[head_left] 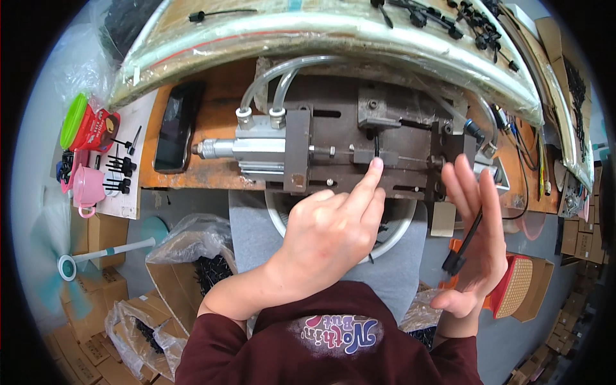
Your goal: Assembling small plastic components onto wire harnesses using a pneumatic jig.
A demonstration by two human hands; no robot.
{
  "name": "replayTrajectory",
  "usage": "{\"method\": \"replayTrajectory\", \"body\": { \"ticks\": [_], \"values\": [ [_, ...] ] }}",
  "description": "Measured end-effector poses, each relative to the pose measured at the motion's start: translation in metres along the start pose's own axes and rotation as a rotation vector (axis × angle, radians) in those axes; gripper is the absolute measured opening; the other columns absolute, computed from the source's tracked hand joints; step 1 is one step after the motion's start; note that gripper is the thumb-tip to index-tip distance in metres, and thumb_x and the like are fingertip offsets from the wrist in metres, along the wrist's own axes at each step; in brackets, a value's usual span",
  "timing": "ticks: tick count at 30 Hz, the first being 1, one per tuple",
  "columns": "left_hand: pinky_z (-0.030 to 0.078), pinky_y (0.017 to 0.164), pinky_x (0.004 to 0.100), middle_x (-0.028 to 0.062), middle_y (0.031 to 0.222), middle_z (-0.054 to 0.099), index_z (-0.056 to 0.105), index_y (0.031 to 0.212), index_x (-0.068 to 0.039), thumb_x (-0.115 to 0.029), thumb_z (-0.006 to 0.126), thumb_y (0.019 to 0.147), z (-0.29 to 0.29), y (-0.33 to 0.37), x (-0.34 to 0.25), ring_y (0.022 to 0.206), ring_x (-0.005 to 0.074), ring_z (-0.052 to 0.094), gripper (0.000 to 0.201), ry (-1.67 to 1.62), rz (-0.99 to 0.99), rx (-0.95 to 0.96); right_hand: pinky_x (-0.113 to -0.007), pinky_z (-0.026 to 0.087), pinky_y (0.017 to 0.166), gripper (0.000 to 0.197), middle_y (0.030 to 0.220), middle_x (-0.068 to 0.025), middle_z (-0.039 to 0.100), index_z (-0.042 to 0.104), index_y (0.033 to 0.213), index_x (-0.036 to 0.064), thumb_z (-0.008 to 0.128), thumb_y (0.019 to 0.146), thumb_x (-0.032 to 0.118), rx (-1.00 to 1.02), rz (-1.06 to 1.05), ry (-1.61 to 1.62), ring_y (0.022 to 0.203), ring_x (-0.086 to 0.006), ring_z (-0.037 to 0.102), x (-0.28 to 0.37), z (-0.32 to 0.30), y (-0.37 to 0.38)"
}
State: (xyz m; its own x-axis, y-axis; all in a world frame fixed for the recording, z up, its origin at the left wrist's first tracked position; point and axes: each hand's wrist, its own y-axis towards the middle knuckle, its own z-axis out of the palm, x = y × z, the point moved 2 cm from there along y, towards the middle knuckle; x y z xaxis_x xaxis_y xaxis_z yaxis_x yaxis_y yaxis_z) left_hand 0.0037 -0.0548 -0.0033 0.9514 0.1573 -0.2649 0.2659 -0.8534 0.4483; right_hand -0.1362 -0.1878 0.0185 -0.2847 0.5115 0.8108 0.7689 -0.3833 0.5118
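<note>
My left hand [333, 224] reaches over the metal clamping fixture [410, 141], index finger stretched out and the other fingers partly bent. That fingertip touches a small dark block [366, 157] at the fixture's middle, by the lower end of a thin black piece [376, 142]. Nothing shows gripped in this hand. To the right, my right hand [484, 250] is raised with long straight fingers and the thumb apart. A black plastic stem with a knobbed end [454, 262] hangs at its fingers, its thin end seemingly caught between them; the exact grip is hard to see.
Clear hoses [282, 70] run from an air cylinder [260, 151] on the bench. A phone [176, 128] lies left of it, near a pink cup [88, 185] and black parts [120, 167]. A plastic-wrapped board [321, 32] carries more parts. Below are boxes [173, 276] and a fan [67, 266].
</note>
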Motion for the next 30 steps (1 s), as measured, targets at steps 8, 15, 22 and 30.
{"method": "replayTrajectory", "body": {
  "ticks": [8, 15, 22, 30],
  "values": [
    [0.056, 0.068, 0.0329, 0.0111, 0.104, 0.072, 0.071, 0.098, -0.004, -0.015, 0.075, 0.08, -0.053, 0.062, 0.03, 0.077, 0.0264, 0.069, 0.022, -0.22, 0.183, -0.24, -0.037, 0.057, 0.083, 0.042, 0.118, -0.0317, 0.063, 0.048, 0.119, -0.0078, 0.068, 0.082, -0.011, -0.024, 0.026, 0.111, 0.098, -0.0351, 0.071, 0.003, -0.004, -0.005],
    [0.05, 0.086, 0.0357, 0.0103, 0.102, 0.069, 0.07, 0.104, -0.005, -0.006, 0.058, 0.091, -0.049, 0.181, 0.102, 0.1, 0.0235, 0.062, 0.018, 0.25, 0.395, -0.245, -0.033, 0.057, 0.067, 0.027, 0.109, -0.0151, 0.064, 0.069, 0.097, 0.0017, 0.08, 0.072, 0.005, 0.09, -0.06, -0.524, 0.078, -0.0258, 0.069, -0.003, 0.026, 0.006],
    [0.053, 0.07, 0.0402, 0.0097, 0.085, 0.067, 0.074, 0.09, -0.004, -0.014, 0.064, 0.086, -0.039, 0.184, 0.104, 0.077, 0.0297, 0.067, 0.014, 0.089, 0.283, -0.258, -0.031, 0.055, 0.063, 0.024, 0.12, -0.0186, 0.064, 0.066, 0.096, 0.0004, 0.075, 0.075, 0.008, 0.242, -0.179, -0.722, 0.071, -0.0216, 0.068, -0.018, 0.046, 0.015],
    [0.047, 0.074, 0.0275, 0.0063, 0.099, 0.063, 0.061, 0.122, 0.002, -0.008, 0.059, 0.094, -0.1, 0.111, 0.076, 0.085, 0.0165, 0.06, 0.03, -1.005, -0.27, -0.153, -0.032, 0.054, 0.06, 0.03, 0.112, -0.0157, 0.067, 0.065, 0.098, 0.0016, 0.077, 0.074, 0.014, 0.36, -0.15, -0.776, 0.067, -0.0224, 0.068, -0.008, 0.042, 0.025]
  ]
}}
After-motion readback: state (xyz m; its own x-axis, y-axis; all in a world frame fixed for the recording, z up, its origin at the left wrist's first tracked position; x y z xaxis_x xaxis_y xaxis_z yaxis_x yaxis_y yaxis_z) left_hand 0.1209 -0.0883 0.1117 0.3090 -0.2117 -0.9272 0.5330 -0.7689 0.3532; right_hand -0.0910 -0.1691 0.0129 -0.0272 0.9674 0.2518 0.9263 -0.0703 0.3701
